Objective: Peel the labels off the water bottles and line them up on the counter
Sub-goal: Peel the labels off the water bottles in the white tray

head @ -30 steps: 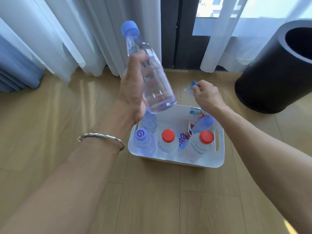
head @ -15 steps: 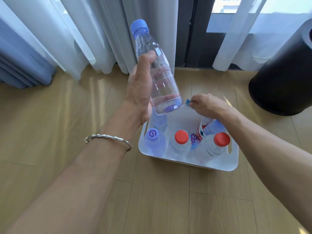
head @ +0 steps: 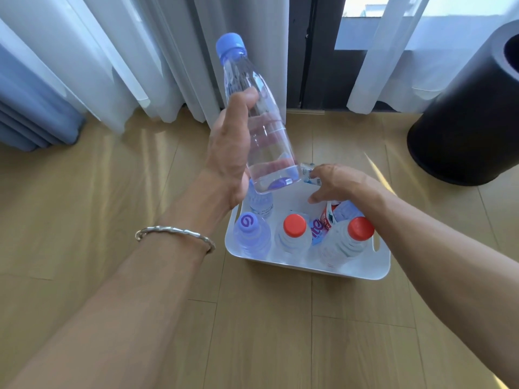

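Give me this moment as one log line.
left hand: holds label-free bottle, tilted, above bin | right hand: over bin, label scrap at fingertips, grip unclear | bin: on floor, more bottles inside
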Demonstrator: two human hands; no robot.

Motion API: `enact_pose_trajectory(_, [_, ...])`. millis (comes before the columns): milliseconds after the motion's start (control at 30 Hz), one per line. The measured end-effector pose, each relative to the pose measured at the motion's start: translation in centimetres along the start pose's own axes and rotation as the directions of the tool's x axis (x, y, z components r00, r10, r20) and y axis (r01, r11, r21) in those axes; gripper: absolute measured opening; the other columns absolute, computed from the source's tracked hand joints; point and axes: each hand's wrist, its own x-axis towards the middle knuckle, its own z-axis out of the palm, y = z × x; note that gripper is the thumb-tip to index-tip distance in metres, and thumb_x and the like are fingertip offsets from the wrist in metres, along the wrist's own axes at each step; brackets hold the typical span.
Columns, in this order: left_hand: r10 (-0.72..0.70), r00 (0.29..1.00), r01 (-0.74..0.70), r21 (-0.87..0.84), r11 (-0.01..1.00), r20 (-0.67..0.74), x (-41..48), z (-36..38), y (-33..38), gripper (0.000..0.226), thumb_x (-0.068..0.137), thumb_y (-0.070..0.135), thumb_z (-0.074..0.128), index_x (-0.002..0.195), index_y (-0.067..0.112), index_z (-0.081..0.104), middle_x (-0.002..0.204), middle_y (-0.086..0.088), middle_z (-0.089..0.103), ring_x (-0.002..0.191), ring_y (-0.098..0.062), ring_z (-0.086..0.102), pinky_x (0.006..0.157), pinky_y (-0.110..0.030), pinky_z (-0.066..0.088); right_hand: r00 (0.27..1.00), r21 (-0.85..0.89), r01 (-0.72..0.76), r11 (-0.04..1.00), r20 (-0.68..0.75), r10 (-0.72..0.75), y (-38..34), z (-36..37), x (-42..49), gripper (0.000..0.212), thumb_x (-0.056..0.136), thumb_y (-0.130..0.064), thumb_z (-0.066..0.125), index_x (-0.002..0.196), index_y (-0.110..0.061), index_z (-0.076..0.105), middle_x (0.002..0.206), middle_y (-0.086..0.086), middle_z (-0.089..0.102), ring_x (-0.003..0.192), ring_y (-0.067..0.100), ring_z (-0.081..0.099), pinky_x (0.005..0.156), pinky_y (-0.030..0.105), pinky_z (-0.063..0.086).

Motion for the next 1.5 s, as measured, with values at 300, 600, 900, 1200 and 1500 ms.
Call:
enact_pose_trajectory(300, [0.056, 0.998, -0.060, 0.191, 0.980, 0.024, -0.3, 0.8, 0.0, 0.038, 0.086, 0.036, 0.062, 0.119, 0.019, 0.056, 0.094, 0.002, 0.068, 0.087, -0.015, 0.069, 0.073, -0.047, 0.058, 0.951, 0.228, 0.056, 0.972, -0.309, 0.018, 0.0, -2.7, -1.0, 0.035, 0.096, -0.036, 0.051, 0.118, -0.014, 0.065, 0.119, 0.013, 0.064, 0.102, 0.027, 0.058, 0.076, 0.028, 0.040])
enact_pose_trajectory(600, [0.223, 0.972, -0.235, 0.330, 0.914, 0.076, 0.3, 3.2, -2.8, 0.042, 0.073, 0.013, 0.081, 0.112, 0.012, 0.063, 0.079, 0.009, 0.070, 0.074, -0.007, 0.067, 0.069, -0.020, 0.054, 0.846, 0.840, 0.526, 0.134, -0.532, 0.013, -3.7, -8.7, -6.3, 0.057, 0.088, -0.063, 0.038, 0.085, -0.015, 0.068, 0.084, 0.004, 0.070, 0.080, 0.017, 0.072, 0.077, 0.035, 0.059])
enact_pose_trajectory(900, [0.192, 0.980, -0.177, 0.681, 0.710, 0.054, 0.7, 2.5, -2.5, 0.065, 0.079, 0.014, 0.069, 0.140, 0.020, 0.046, 0.142, -0.006, 0.050, 0.130, -0.018, 0.047, 0.100, -0.030, 0.043, 0.854, 0.612, 0.302, 0.731, -0.514, 0.078, -3.1, -5.3, -5.5, 0.033, 0.082, -0.042, 0.067, 0.095, -0.014, 0.053, 0.081, -0.003, 0.055, 0.066, 0.012, 0.050, 0.051, 0.020, 0.038])
enact_pose_trajectory(1200, [0.174, 0.976, -0.028, 0.723, 0.690, -0.129, 0.6, 0.0, -1.5, 0.038, 0.086, 0.014, 0.052, 0.123, 0.019, 0.059, 0.128, -0.003, 0.057, 0.119, -0.018, 0.053, 0.103, -0.039, 0.044, 0.948, 0.422, 0.093, 0.902, -0.315, 0.050, -3.6, -1.7, -4.4, 0.036, 0.081, -0.031, 0.072, 0.105, -0.012, 0.054, 0.098, 0.004, 0.053, 0.082, 0.022, 0.051, 0.055, 0.029, 0.035])
enact_pose_trajectory(1500, [0.097, 0.987, 0.034, 0.765, 0.643, -0.126, 0.5, -0.8, -2.0, 0.040, 0.088, 0.015, 0.052, 0.128, 0.020, 0.056, 0.133, -0.003, 0.055, 0.123, -0.019, 0.050, 0.103, -0.039, 0.044, 0.954, 0.357, 0.027, 0.934, -0.287, 0.082, -2.8, -1.4, -3.9, 0.031, 0.082, -0.027, 0.069, 0.105, -0.010, 0.057, 0.096, 0.007, 0.056, 0.081, 0.023, 0.051, 0.061, 0.029, 0.037])
